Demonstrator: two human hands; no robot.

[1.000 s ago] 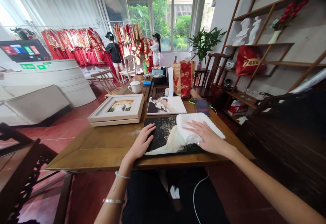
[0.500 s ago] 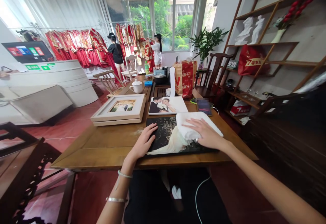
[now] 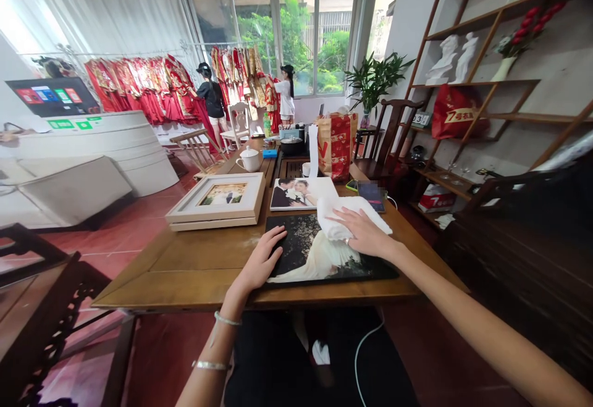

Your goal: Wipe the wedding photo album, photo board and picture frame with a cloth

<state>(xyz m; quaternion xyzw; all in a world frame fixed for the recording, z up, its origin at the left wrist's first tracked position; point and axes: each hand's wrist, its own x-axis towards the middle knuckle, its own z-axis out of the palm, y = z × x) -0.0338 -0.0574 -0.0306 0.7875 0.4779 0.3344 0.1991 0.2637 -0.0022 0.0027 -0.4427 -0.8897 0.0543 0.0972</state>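
Spanning the foreground, a rectangular wooden table [image 3: 194, 271] with a smooth brown top is seen, its near edge straight. A flat, glossy photo panel [image 3: 319, 255] with a dark background and a white gown printed on it is laid near that edge. A stack of pale wooden picture frames [image 3: 217, 200] is set further back on the left, and a second glossy portrait print [image 3: 296, 194] lies beside it. A soft, folded white cloth [image 3: 343, 215] is pressed onto the panel's upper right part by the right hand [image 3: 365, 234], fingers spread flat over it, gripping nothing. The left hand [image 3: 262, 262] is laid at the panel's left edge, fingers extended and loosely open, resting on the border.
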